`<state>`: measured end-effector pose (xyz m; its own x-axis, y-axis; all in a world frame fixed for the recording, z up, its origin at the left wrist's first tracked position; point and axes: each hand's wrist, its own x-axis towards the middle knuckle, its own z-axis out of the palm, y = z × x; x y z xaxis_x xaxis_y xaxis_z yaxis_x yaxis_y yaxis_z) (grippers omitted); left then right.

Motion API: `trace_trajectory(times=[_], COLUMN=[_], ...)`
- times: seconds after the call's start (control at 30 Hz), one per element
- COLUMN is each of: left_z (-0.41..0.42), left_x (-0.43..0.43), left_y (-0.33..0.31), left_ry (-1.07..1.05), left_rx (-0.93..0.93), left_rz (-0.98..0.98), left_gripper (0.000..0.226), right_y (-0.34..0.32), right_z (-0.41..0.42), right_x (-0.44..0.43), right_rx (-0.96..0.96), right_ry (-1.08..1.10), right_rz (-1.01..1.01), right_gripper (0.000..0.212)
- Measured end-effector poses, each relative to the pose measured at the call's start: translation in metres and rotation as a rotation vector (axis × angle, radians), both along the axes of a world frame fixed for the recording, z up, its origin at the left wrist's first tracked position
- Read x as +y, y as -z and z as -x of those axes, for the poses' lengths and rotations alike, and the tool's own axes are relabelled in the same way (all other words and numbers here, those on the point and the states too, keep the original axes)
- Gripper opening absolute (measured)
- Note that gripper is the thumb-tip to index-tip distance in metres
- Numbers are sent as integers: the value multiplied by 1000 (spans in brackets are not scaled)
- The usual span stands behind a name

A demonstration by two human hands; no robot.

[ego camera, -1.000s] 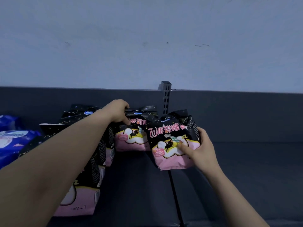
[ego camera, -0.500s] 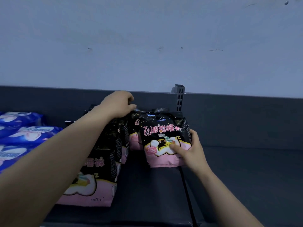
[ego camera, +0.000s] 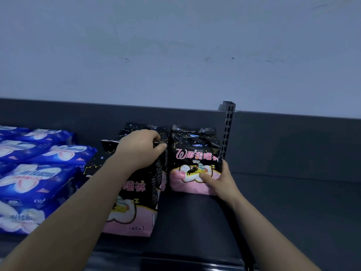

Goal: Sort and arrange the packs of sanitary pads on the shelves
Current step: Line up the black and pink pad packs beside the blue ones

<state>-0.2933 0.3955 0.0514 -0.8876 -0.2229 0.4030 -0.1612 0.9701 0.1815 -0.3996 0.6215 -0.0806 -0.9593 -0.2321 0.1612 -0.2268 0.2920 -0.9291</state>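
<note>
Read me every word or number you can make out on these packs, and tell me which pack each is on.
"W形甜睡裤": black-and-pink pack under the right hand.
"睡裤", "2+1": front black-and-pink pack beneath the left forearm.
"410": blue packs.
Other small print: too blurred.

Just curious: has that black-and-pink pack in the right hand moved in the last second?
Yes. The black-and-pink pack went back, nearer the slotted post.

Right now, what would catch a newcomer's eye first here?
Probably the black-and-pink pack standing upright mid-shelf beside the slotted post, with the right hand gripping its lower right corner. The left hand grips the packs beside it, and glossy blue packs lie stacked at far left.
</note>
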Motion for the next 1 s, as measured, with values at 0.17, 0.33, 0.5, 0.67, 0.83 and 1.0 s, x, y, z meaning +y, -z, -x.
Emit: trace_trajectory(times=[0.17,0.33,0.5,0.67,0.83,1.0], left_z=[-9,-23,-51,-98,-152,-224], left_x=[8,18,27,19,-6,-39], left_y=[9,10,9,14,29,61], left_ry=[10,53,126,196,230,212], left_rx=[43,107,141,157,189,258], left_rz=[5,58,80,70,5,-87], left_gripper=[39,42,42,42,43,44], right_y=[-10,-28,-48,-59,-63,-49], right_z=[-10,-34,-71,-128,-192,-264], right_x=[-1,-1,-8,-20,-40,-72], right_rx=[138,382,566,607,582,543], right_ry=[128,211,225,231,237,163], right_rz=[-83,-227,-355,-475,-484,-524], right_gripper=[95,71,64,63,63,58])
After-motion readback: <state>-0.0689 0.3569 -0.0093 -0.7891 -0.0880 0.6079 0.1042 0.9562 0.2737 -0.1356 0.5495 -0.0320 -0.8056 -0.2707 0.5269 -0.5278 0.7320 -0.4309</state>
